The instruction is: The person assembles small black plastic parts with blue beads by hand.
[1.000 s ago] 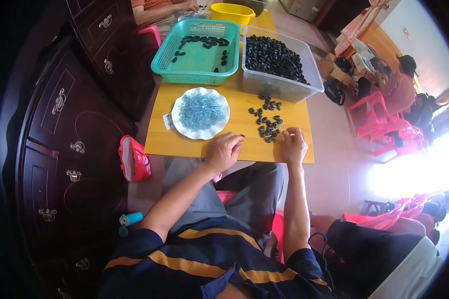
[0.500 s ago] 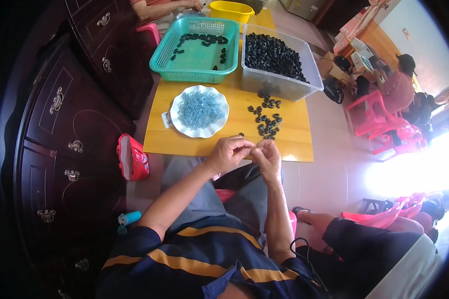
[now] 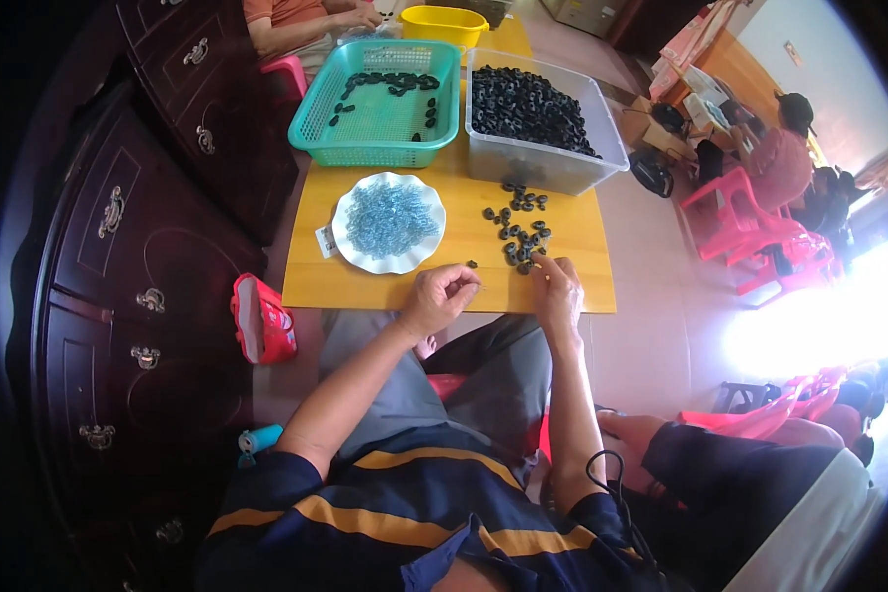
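My left hand (image 3: 442, 299) is closed in a pinch above the table's near edge, with a tiny thing at its fingertips too small to name. My right hand (image 3: 559, 294) is at the near end of a loose group of black oval pieces (image 3: 512, 233), its fingers bent down and drawn together; whatever is between them is hidden. One small dark piece (image 3: 473, 263) lies by my left fingertips. Beyond my left hand stands a white scalloped plate (image 3: 339, 225) heaped with small bluish, see-through pieces (image 3: 393, 223).
A green perforated basket (image 3: 373, 156) holding some black pieces stands at the far left of the yellow table (image 3: 301, 286). Beside it is a clear plastic bin (image 3: 533, 175) full of black pieces. A yellow tub (image 3: 444, 24) and another person's hand (image 3: 365, 17) are farther back. Dark cabinets line the left.
My hands were together at the fingertips and have parted. The right has gone right to the black pieces; the left stays pinched near its earlier place.
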Action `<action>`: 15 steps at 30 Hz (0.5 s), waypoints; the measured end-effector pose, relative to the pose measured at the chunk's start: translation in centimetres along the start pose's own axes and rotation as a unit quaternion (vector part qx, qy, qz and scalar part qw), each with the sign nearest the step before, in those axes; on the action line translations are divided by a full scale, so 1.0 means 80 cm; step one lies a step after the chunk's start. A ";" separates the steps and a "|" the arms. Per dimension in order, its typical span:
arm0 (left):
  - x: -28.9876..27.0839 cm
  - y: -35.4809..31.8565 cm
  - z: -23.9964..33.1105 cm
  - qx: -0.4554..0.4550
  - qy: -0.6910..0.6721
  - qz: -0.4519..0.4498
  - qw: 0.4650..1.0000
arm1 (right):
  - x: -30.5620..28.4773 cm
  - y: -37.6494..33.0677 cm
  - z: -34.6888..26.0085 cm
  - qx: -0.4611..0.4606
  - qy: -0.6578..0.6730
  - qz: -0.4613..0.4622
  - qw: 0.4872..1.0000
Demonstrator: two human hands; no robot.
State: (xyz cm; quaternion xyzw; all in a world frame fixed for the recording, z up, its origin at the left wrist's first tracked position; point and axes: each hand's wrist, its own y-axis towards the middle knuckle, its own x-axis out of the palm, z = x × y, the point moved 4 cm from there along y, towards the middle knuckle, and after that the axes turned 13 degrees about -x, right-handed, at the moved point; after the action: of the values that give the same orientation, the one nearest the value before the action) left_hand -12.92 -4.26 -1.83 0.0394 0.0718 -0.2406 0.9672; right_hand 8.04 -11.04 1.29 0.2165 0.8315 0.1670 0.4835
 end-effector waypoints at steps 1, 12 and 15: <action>0.000 0.000 0.002 0.006 0.001 0.002 1.000 | 0.002 0.002 0.002 0.001 0.001 0.001 1.000; 0.003 -0.003 -0.001 0.022 0.007 0.004 1.000 | 0.019 -0.002 0.000 -0.071 -0.010 0.002 0.997; 0.001 -0.005 0.000 0.012 0.006 0.021 1.000 | 0.007 -0.012 -0.014 -0.043 0.111 0.054 0.991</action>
State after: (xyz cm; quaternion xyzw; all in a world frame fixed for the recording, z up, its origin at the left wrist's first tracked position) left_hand -13.03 -4.69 -1.87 0.0533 0.0736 -0.2211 0.9710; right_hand 6.58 -11.61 0.95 0.2203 0.8591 0.2513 0.3877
